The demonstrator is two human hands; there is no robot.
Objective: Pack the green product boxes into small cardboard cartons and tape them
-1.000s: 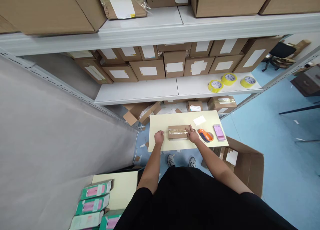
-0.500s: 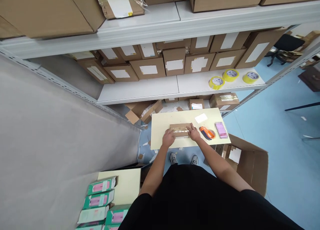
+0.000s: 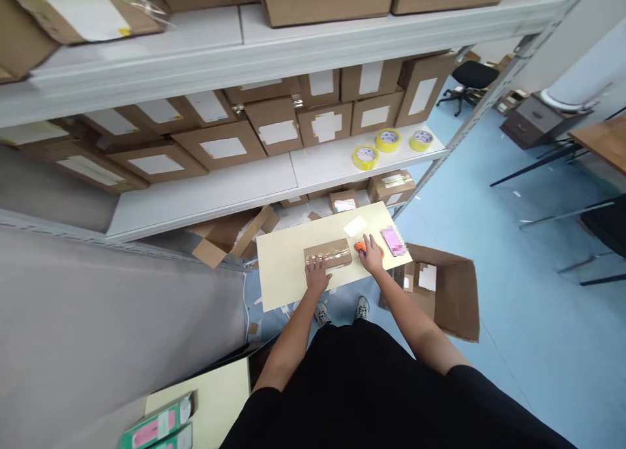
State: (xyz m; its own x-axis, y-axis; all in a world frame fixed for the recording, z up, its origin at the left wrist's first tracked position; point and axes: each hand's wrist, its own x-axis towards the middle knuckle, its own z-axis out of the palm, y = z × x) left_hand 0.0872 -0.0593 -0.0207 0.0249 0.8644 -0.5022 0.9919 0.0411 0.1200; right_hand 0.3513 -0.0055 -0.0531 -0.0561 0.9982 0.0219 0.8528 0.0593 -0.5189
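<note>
Left hand point(image 3: 317, 276) on taped box point(image 3: 335, 248), right hand point(image 3: 370, 255) on orange tape dispenser point(image 3: 359, 246)

Box lies on the cream table point(image 3: 281, 266), around mid-length, long side roughly along it; shiny tape runs across the top. Left hand rests at its near edge, fingers spread wide over the tape, thumb out to the side — flat contact, not wrapped round the box. Right hand is over the dispenser, just right of the box; the hand covers most of it, so can't tell how tightly the fingers close.

White paper slip point(image 3: 355, 226) lies beyond the dispenser, near the table's far edge. Pink item point(image 3: 392, 240), partly pixelated, sits right of the right hand, close to the table end. Open carton point(image 3: 457, 292) stands on the floor off that end; another opened carton point(image 3: 212, 246) is at the far left, under the shelf point(image 3: 210, 195). Three yellow tape rolls point(image 3: 366, 158) sit on that shelf, right of centre — labelled brown boxes point(image 3: 278, 131) behind.
</note>
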